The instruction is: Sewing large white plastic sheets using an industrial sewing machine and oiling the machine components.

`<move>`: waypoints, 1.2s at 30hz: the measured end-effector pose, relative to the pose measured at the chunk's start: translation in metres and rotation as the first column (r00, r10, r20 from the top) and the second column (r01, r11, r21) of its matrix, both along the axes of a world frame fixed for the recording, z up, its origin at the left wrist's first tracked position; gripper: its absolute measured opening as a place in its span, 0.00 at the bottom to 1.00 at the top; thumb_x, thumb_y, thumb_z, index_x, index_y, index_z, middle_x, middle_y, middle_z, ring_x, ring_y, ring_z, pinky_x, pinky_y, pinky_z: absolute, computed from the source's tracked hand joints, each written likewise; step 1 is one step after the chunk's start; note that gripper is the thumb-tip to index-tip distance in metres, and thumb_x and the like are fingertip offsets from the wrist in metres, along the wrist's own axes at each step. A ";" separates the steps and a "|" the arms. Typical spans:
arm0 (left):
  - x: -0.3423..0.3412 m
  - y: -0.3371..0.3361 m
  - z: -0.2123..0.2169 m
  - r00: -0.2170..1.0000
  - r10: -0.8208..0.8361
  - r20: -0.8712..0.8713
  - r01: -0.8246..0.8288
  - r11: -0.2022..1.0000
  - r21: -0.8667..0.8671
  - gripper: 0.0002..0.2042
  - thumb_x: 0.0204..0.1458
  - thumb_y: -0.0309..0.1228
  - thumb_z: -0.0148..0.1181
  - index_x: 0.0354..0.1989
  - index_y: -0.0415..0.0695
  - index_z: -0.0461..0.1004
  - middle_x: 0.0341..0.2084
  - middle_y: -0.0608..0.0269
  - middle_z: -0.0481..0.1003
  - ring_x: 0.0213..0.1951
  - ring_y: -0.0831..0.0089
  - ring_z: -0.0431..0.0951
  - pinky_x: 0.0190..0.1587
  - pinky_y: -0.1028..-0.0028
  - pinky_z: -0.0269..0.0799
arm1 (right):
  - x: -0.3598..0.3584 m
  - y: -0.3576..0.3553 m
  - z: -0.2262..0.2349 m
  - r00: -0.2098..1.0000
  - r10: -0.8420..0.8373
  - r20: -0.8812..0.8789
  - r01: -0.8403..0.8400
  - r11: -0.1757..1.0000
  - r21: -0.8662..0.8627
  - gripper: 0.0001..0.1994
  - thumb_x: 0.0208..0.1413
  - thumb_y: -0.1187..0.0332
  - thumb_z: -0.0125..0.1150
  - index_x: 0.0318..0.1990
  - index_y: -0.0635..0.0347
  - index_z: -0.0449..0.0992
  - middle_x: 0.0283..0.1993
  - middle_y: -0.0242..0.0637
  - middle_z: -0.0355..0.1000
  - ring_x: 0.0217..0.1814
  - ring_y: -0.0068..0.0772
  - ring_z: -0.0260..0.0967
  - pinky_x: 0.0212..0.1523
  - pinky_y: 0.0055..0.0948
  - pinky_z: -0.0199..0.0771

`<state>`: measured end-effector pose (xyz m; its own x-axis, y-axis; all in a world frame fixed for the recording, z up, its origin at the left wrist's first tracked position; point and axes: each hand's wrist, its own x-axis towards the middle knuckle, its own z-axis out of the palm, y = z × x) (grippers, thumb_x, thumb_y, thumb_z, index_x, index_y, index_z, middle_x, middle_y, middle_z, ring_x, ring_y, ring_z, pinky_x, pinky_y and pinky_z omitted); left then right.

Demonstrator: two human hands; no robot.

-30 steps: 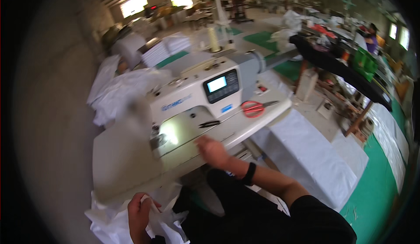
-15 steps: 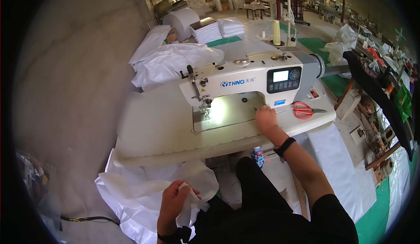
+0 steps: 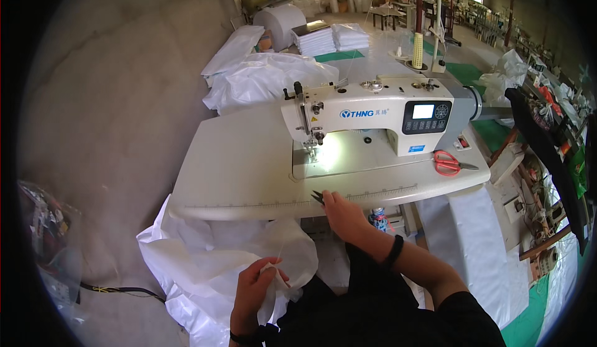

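My left hand [image 3: 258,285] was closed on a fold of white fabric [image 3: 211,266], fingers curled around a bunched corner of it, down by my lap and below the table's front edge. The rest of that fabric spilled away to the left of and beneath the grip, piled toward the floor. My right hand [image 3: 342,213] sat at the front edge of the sewing table [image 3: 242,173], up and to the right of the left hand, its fingers pinched together on a small dark pair of thread snips [image 3: 318,196] whose tips poked out just above my fingertips. A black band circled that wrist. Directly beyond the right hand stood the white sewing machine [image 3: 379,107], its needle area lit, just up and left of the snips. Red-handled scissors [image 3: 449,162] lay on the table well to the right of the right hand. More white fabric was heaped behind the machine.
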<state>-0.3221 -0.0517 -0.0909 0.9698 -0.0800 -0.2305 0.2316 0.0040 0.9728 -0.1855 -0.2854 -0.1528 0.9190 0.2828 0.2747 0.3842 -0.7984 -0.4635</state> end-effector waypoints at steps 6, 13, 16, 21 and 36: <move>-0.004 0.002 0.000 0.999 0.028 -0.028 -0.031 0.996 -0.085 0.13 0.55 0.25 0.47 0.46 0.33 0.70 0.27 0.53 0.76 0.30 0.69 0.77 0.37 0.72 0.72 | 0.042 0.012 -0.013 0.968 0.026 0.251 0.030 0.975 -0.219 0.13 0.49 0.73 0.53 0.42 0.66 0.63 0.34 0.41 0.68 0.33 0.39 0.73 0.28 0.33 0.75; -0.001 0.003 0.005 1.000 0.001 -0.020 -0.003 0.996 -0.094 0.12 0.55 0.24 0.47 0.45 0.33 0.70 0.27 0.53 0.76 0.30 0.67 0.78 0.36 0.71 0.73 | 0.065 0.025 -0.013 0.963 0.070 0.260 0.027 0.935 -0.353 0.12 0.47 0.73 0.54 0.40 0.65 0.66 0.33 0.39 0.70 0.31 0.36 0.74 0.26 0.30 0.75; -0.005 0.011 0.006 0.999 0.047 0.018 -0.046 0.997 -0.056 0.11 0.55 0.23 0.46 0.43 0.34 0.71 0.27 0.52 0.76 0.30 0.65 0.78 0.36 0.70 0.74 | 0.071 0.012 -0.012 0.974 0.041 0.223 0.035 0.944 -0.328 0.10 0.48 0.73 0.55 0.38 0.64 0.66 0.31 0.38 0.70 0.28 0.36 0.74 0.26 0.30 0.75; -0.007 0.032 0.026 0.917 0.226 0.328 -0.225 0.973 -0.043 0.09 0.55 0.22 0.46 0.41 0.34 0.71 0.28 0.50 0.77 0.31 0.63 0.79 0.37 0.68 0.74 | 0.097 -0.070 -0.027 0.920 -0.298 0.253 0.377 0.847 -0.376 0.08 0.49 0.71 0.54 0.38 0.60 0.67 0.32 0.36 0.71 0.30 0.34 0.74 0.24 0.32 0.73; 0.056 0.056 0.156 0.670 -0.305 0.677 0.083 0.937 0.340 0.11 0.59 0.28 0.50 0.44 0.35 0.74 0.34 0.59 0.79 0.39 0.74 0.76 0.46 0.76 0.69 | 0.023 0.080 -0.005 0.621 0.782 0.059 -0.745 0.565 0.355 0.30 0.45 0.49 0.64 0.52 0.60 0.71 0.48 0.50 0.71 0.48 0.44 0.71 0.50 0.41 0.69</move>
